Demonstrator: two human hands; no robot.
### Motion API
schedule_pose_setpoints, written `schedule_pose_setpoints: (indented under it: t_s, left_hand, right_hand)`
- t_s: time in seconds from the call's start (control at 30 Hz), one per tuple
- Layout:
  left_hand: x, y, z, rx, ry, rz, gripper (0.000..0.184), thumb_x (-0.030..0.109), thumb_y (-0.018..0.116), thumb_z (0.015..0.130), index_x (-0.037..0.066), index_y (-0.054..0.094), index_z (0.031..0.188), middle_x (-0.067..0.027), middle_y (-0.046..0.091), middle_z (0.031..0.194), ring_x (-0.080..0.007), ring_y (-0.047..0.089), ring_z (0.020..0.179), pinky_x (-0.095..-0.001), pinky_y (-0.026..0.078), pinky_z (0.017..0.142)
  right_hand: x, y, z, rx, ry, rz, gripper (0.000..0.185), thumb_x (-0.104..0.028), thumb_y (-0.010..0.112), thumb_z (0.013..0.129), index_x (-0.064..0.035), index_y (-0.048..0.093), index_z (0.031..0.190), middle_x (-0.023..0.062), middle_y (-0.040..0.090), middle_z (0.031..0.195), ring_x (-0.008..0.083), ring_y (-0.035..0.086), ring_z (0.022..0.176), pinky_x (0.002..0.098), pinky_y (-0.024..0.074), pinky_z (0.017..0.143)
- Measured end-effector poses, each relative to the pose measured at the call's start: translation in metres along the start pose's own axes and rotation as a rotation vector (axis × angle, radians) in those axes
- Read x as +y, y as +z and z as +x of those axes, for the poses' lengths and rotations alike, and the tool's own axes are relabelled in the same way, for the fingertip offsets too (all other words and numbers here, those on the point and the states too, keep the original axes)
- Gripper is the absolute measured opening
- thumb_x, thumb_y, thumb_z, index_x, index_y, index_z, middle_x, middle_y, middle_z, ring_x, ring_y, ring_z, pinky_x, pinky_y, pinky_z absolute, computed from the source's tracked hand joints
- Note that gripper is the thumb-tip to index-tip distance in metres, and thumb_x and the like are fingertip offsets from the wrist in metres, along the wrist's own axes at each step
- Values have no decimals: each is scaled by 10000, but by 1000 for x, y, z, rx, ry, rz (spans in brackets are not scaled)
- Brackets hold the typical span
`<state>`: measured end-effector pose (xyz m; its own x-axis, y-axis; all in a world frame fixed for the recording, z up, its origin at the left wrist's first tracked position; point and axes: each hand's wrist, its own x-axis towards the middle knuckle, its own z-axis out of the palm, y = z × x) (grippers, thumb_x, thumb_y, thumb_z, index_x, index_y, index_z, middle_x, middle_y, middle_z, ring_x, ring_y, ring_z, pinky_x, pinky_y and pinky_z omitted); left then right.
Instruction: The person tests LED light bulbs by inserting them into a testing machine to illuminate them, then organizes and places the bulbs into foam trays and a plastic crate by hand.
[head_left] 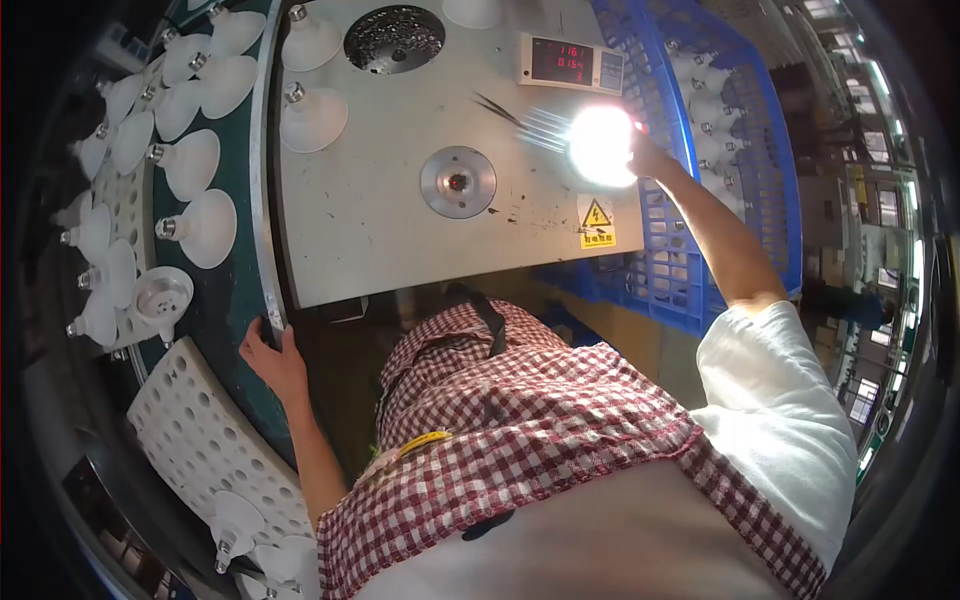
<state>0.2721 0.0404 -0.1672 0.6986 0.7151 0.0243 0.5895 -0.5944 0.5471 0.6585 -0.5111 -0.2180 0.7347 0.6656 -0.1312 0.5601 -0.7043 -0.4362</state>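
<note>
A red-checked apron (520,400) lies nearest, below the round lamp socket (458,183) in the table (370,230). Right of the socket, the right hand (645,155) grips a lit bulb (600,147), glare hiding some fingers. Lower left of it, the left hand (275,362), thumb and fingers spread, rests at the metal rail (262,200). Unlit reflector bulbs (210,229) stand further left.

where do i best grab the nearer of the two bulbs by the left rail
Probably by the narrow neck below the screw base, reaching from above and the near right: the nearer bulb seems to sit wide face down, base uppermost, while the rail runs close on its left and the other bulb stands just beyond.
</note>
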Motion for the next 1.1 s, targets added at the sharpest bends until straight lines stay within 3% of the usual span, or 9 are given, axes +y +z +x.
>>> schedule_pose_setpoints:
  t_s: [0.07,0.1,0.2,0.27,0.33,0.43,1.03,1.07,1.1]
  left_hand:
    - [-9,4,2,21,-26,28,480,99,667,698,27,457,1124,-173,423,1043,-319,457,965,-374,382,833]
    - [-12,5,4,30,-15,10,480,98,667,697,28,458,1124,-169,424,1048,-320,459,967,-375,384,835]
    - [-9,6,1,25,-35,-15,480,97,668,694,32,461,1122,-164,424,1058,-322,462,969,-376,387,836]
    - [-6,4,5,23,-64,-36,480,97,668,692,35,463,1122,-163,424,1064,-323,464,968,-377,389,837]
    - [-7,4,4,27,-40,-39,469,92,668,691,39,472,1114,-163,428,1063,-323,466,964,-377,395,826]
    - [-9,4,3,34,-28,-84,458,84,669,689,41,480,1105,-158,434,1057,-315,467,960,-375,396,822]
    - [12,-11,7,69,-23,-107,454,141,669,702,44,496,1110,-113,487,990,-228,491,848,-319,407,775]
    - [31,-20,6,73,4,-134,454,141,666,706,33,493,1111,-121,501,981,-227,498,852,-319,408,778]
    - [57,-28,6,41,-9,-317,448,128,656,719,4,483,1113,-121,527,990,-200,510,877,-310,413,789]
  right_hand:
    - [-145,-51,16,-143,378,-282,982,-281,751,436,-107,291,1286,208,369,1200,390,373,1117,400,330,954]
    - [-170,-68,20,-183,449,-272,996,-338,764,463,-208,257,1310,271,302,1266,452,315,1160,473,314,951]
    - [-225,-69,27,-127,185,-243,1018,-335,774,443,-206,256,1311,291,273,1277,464,273,1180,486,296,964]
    - [-253,-36,39,-57,-28,-79,965,-293,755,465,-152,282,1293,240,339,1227,405,335,1149,433,308,967]
    - [-282,-10,50,-95,-1,-117,973,-283,756,466,-180,269,1302,255,276,1278,425,297,1169,453,304,967]
    - [-305,8,68,-192,7,-144,1000,-311,782,442,-231,278,1302,272,225,1310,483,242,1177,496,329,944]
    - [-333,11,96,-322,-49,-365,940,-214,776,502,-194,279,1299,259,240,1297,465,343,1104,505,425,841]
    - [-336,-5,95,-307,-51,-354,940,-214,776,502,-194,279,1299,259,240,1297,465,343,1104,505,425,841]
    - [-339,-25,93,-254,-44,-17,915,-221,759,528,-163,275,1301,251,256,1291,433,372,1096,494,432,829]
